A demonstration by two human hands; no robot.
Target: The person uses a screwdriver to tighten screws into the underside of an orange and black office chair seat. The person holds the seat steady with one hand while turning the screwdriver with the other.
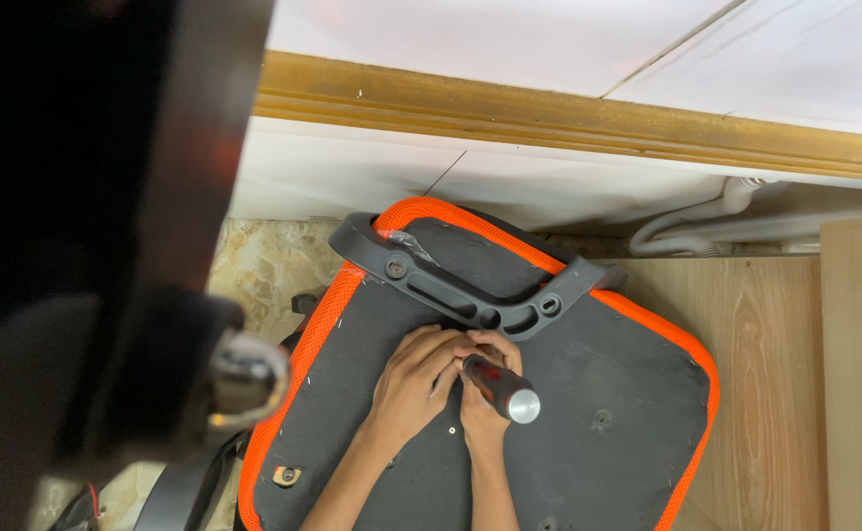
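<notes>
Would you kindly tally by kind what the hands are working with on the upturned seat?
Hands: 2, left hand and right hand
Screwdriver: 1
Bracket: 1
Seat: 1
Total: 5

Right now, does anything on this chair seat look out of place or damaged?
A torn scrap of clear plastic wrap clings to the orange mesh edge near the grey bracket. Otherwise nothing stands out.
</notes>
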